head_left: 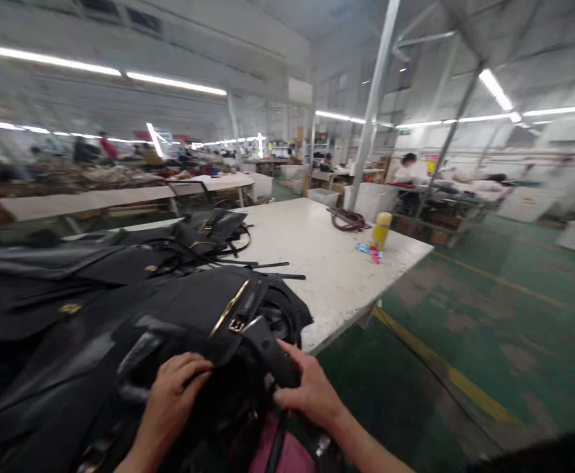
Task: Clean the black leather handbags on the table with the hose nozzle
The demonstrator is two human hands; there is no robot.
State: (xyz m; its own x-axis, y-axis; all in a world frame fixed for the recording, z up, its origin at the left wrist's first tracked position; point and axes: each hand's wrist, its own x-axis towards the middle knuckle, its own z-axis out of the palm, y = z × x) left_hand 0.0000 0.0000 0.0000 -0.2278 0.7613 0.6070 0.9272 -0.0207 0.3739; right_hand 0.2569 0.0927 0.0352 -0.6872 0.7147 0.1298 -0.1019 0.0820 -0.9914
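Note:
Black bags with gold zips and buckles are heaped on the left of the table, and the nearest black bag (169, 302) hangs toward me over the front edge. My left hand (176, 387) is closed on an edge of this bag, its fingertips partly hidden by the dark material. A wide black strap (270, 351) of the bag lies between the thumb and fingers of my right hand (312, 391). Just above it a gold buckle (235, 325) shows beside a gold zip (229, 307). A clear-wrapped handle (137, 361) curves left of my left hand.
On the white table (292, 236) stand a yellow bottle (381, 230) and a coil of brown straps (347, 220). Beyond its far edge are a metal post (373, 98) and white bins (373, 197). A person (410, 171) is at another table. Green floor (465, 315) lies to the right.

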